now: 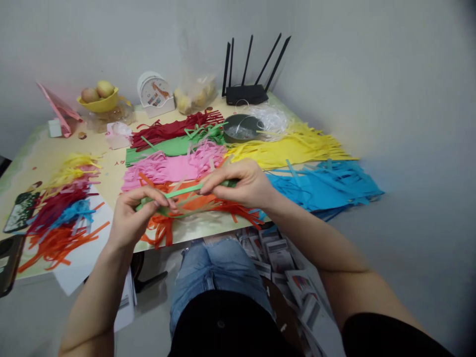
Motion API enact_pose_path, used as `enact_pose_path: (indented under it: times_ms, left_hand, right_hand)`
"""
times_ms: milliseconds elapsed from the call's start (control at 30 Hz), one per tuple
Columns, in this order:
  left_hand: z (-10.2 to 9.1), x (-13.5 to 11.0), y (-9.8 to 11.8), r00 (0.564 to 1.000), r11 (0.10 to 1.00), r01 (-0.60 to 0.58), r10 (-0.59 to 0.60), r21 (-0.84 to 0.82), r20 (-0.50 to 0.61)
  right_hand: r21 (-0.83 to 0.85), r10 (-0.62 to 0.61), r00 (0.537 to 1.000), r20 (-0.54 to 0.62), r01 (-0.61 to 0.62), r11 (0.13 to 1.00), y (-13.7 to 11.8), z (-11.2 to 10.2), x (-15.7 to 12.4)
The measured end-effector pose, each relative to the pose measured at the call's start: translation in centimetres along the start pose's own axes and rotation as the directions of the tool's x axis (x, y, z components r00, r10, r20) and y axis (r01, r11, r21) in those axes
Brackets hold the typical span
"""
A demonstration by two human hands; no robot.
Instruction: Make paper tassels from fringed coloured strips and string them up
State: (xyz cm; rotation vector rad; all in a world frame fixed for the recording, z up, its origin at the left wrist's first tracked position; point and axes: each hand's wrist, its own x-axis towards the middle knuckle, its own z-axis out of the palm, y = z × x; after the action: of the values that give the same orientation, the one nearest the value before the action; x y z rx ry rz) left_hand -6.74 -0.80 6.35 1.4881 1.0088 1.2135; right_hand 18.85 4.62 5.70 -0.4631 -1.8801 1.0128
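Between my two hands stretches a green paper strip (185, 190), with some beige strips hanging near it. My left hand (136, 213) pinches its left end between thumb and fingers. The other end is pinched in my right hand (243, 183), where more green shows under the palm. Below and behind the strip lies orange fringed paper (193, 202). Beyond that are pink fringed paper (182, 168), green fringed paper (171, 147) and dark red fringed paper (167, 132). To the right spread yellow fringed paper (282, 151) and blue fringed paper (320, 186).
Loose mixed strips (67, 208) lie at the left, near a phone (10, 260). Along the back stand a yellow fruit bowl (98, 102), a giraffe-print holder (156, 93), a black router (246, 94) and a dark round tin (241, 128). Boxes (280, 255) fill the space below the table's right side.
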Motion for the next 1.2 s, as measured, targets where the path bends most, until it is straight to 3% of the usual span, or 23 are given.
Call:
enact_pose_path:
  times_ms: [67,167,233,300,500,633,700,800,900,967,1033,1200]
  left_hand:
    - [-0.6,0.0,1.0,0.995,0.953,-0.065,0.039,0.297,0.096]
    - [-0.5,0.8,2.7,0.967,0.762,-0.25,0.163,0.598,0.196]
    - [0.0,1.5,3.2,0.94,0.696,-0.333,0.192,0.636,0.282]
    - [0.6,2.1,3.0,0.922,0.692,-0.359,0.157,0.627,0.355]
    - [1.4,2.1,1.9,0.933,0.645,-0.346,0.16,0.682,0.322]
    - [1.5,1.7,1.1,0.891,0.48,-0.454,0.263,0.751,0.371]
    - [1.2,1.8,0.5,0.85,0.336,-0.508,0.344,0.793,0.399]
    - [0.6,2.1,-0.6,0.748,0.131,-0.555,0.509,0.821,0.425]
    - [0.2,2.2,-1.7,0.622,0.008,-0.611,0.624,0.791,0.474]
    - [0.0,2.1,-2.4,0.571,0.0,-0.643,0.666,0.766,0.479]
    - [0.0,2.0,-3.1,0.576,0.081,-0.645,0.704,0.76,0.414]
    - [1.5,1.7,-3.9,0.722,0.389,-0.446,0.689,0.806,0.066]
  right_hand:
    - [-0.17,-0.127,0.991,0.037,0.131,0.977,-0.2,-0.1,-0.2]
    - [-0.32,-0.239,0.962,0.13,0.269,0.909,-0.5,-0.2,-0.2]
    - [-0.358,-0.274,0.946,0.172,0.319,0.877,-0.8,-0.2,-0.1]
    - [-0.377,-0.3,0.934,0.195,0.353,0.856,-1.0,-0.3,0.0]
    - [-0.455,-0.309,0.928,0.209,0.372,0.809,-0.2,-0.3,-0.9]
    - [-0.527,-0.375,0.9,0.221,0.434,0.731,0.9,0.5,-2.1]
    - [-0.502,-0.291,0.923,0.25,0.381,0.776,0.7,0.6,-2.0]
    - [-0.341,0.015,0.984,0.179,0.048,0.939,-0.1,0.1,-0.6]
    - [-0.025,0.269,0.944,0.189,-0.269,0.963,0.1,0.0,1.3]
    - [0.184,0.321,0.899,0.299,-0.384,0.905,0.8,0.5,2.1]
    - [0.351,0.325,0.879,0.349,-0.444,0.824,1.6,1.3,2.2]
    - [0.565,0.344,0.906,0.246,-0.423,0.709,2.0,3.1,1.6]
